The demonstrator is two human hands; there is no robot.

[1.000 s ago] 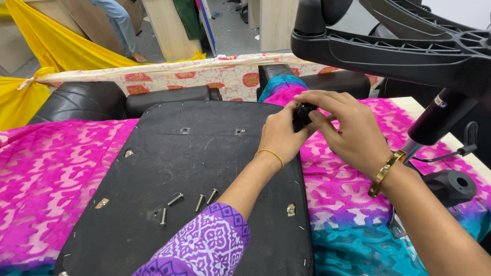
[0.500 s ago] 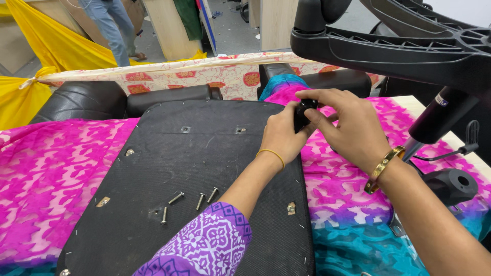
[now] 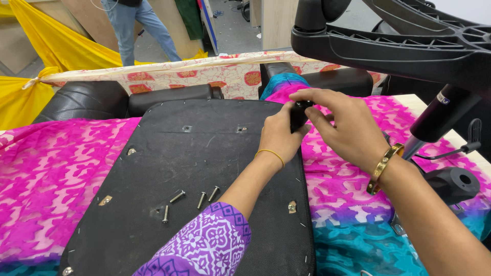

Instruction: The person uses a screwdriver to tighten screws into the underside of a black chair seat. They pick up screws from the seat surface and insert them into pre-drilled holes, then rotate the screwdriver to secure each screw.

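On the far left, yellow cloth (image 3: 46, 56) hangs behind a pink patterned cloth (image 3: 46, 179) that covers the work surface, and another person's legs (image 3: 140, 25) show in the background. Lying on the pink cloth is an upturned chair seat base (image 3: 194, 174), black and fabric-covered, with four loose screws (image 3: 189, 199) resting on it near its middle. Further right, the left hand (image 3: 279, 135) and right hand (image 3: 342, 128) meet at the seat's far right corner, both closed around a small black part (image 3: 298, 113) — the left gripping it from below, the right's fingers wrapped over it from above. What exactly the part is cannot be told; the fingers hide most of it. Judging by the grip, this is fine fitting work, so it would go best with the left hand holding the part steady against the seat edge while the right makes small, controlled turns or presses — keeping the sleeve clear of the screws so none roll off. At the far right stands a black chair base (image 3: 409, 46) with its gas cylinder (image 3: 440, 112).
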